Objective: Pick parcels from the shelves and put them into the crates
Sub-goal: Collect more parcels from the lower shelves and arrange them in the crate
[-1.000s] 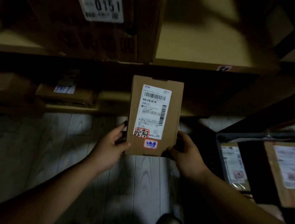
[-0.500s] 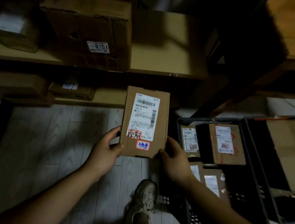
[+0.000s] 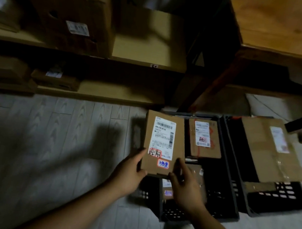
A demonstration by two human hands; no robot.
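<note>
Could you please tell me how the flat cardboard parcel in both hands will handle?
The parcel is probably stiff: gripped only at its near end, it doesn't sag. Likely light, since the left hand and right hand hold just its lower corners. Flat: unlikely to roll.

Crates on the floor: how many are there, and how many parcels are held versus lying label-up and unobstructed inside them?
Crates: 2
Held parcel: 1
Unobstructed parcels in crates: 2
Total: 5
Others are too hidden to count.
</note>
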